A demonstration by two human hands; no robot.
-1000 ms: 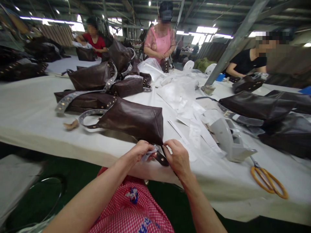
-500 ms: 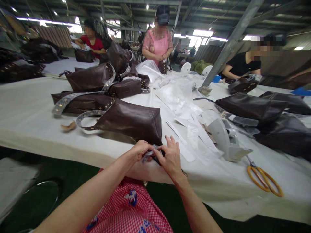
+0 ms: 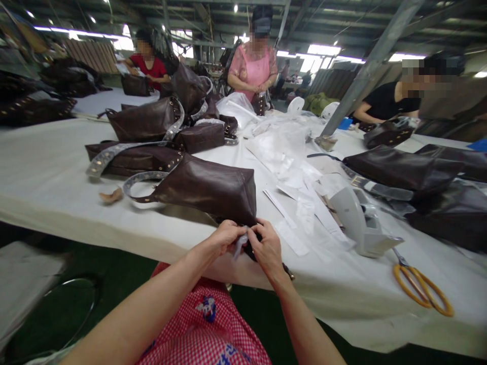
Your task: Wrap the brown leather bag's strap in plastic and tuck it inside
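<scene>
Close to the table's front edge, my left hand point(image 3: 227, 236) pinches a crumpled strip of clear plastic film point(image 3: 239, 245). My right hand point(image 3: 266, 247) meets it there, thumb and fingers closed on a dark strap point(image 3: 249, 250) and the film's edge. Part of the strap is hidden behind the right hand, and a metal-tipped end point(image 3: 289, 272) shows past the wrist. Just beyond both hands a dark brown leather handbag point(image 3: 213, 188) lies on its side. Its studded handle point(image 3: 140, 188), wrapped in clear film, loops out to the left.
More brown handbags point(image 3: 144, 120) are heaped behind on the white-covered table point(image 3: 49, 172). Plastic sheets point(image 3: 281, 147) and white paper strips lie centre, beside a tape dispenser point(image 3: 357, 223). Orange-handled scissors point(image 3: 422, 289) rest at right near the edge. A slanted post point(image 3: 353, 86) rises there. Co-workers handle bags across the table.
My right hand's fingers, spread before, have curled in toward the strap. The film between my hands now hangs lower. The whole view has shifted slightly.
</scene>
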